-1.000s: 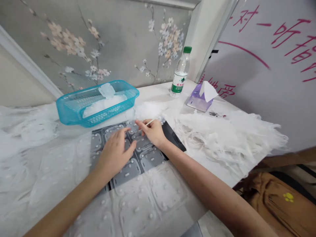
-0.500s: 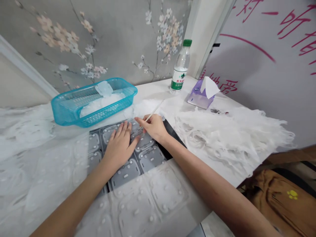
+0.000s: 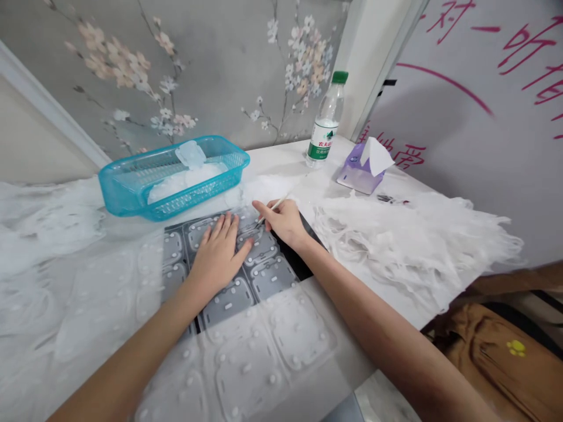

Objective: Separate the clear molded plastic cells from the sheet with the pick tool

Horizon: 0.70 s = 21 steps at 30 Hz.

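My left hand (image 3: pixel 216 258) lies flat with spread fingers on a translucent plastic sheet (image 3: pixel 246 357) moulded with rounded square panels, small bumps and slots. Beneath part of the sheet is a black mat (image 3: pixel 292 258). In my right hand (image 3: pixel 285 223), a thin white pen-like tool (image 3: pixel 278 203) is pinched between the fingers. Its slim dark tip points down at a panel just beyond my left fingertips. Whether the tip touches the sheet, I cannot tell.
A blue plastic basket (image 3: pixel 132 202) holding white translucent pieces stands behind the sheet. White stringy scraps (image 3: pixel 409 240) are heaped on the right, near a purple tissue pack (image 3: pixel 358 170) and a water bottle (image 3: pixel 324 132). More translucent sheets (image 3: pixel 48 228) lie left. A brown bag (image 3: pixel 497 357) sits below the table.
My right hand has shifted slightly to the right along the panel with the tool. My left hand stays pressed on the sheet. The whole view has moved a little.
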Tool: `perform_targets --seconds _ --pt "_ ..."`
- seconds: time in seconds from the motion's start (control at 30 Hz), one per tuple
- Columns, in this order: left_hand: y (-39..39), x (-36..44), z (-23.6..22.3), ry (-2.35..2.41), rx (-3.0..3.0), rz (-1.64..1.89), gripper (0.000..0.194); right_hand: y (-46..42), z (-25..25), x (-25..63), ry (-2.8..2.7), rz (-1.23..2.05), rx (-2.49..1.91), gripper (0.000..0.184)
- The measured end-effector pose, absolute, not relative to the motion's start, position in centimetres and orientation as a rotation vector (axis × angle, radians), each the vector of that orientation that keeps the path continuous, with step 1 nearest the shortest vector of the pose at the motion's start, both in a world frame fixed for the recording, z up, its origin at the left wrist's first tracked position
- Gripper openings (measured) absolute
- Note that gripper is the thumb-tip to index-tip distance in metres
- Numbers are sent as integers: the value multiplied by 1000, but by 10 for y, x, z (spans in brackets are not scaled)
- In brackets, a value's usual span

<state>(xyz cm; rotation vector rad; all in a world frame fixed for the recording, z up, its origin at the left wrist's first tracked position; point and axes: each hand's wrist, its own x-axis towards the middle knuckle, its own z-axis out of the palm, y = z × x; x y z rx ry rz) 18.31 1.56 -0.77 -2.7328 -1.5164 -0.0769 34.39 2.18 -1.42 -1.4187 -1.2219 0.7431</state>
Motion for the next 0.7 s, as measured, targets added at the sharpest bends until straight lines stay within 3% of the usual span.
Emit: perform_targets --seconds 0.23,0.5,0.7 --pt "17 182 -11 -1472 -2732 -120 63 20 -7 327 -1293 842 -1300 43" --pt "13 183 -3 -1538 -2791 -172 64 17 -7 351 -1320 582 -1551 40" --pt "9 177 2 -1244 -2923 -200 63 7 12 355 -1131 618 -1410 47"
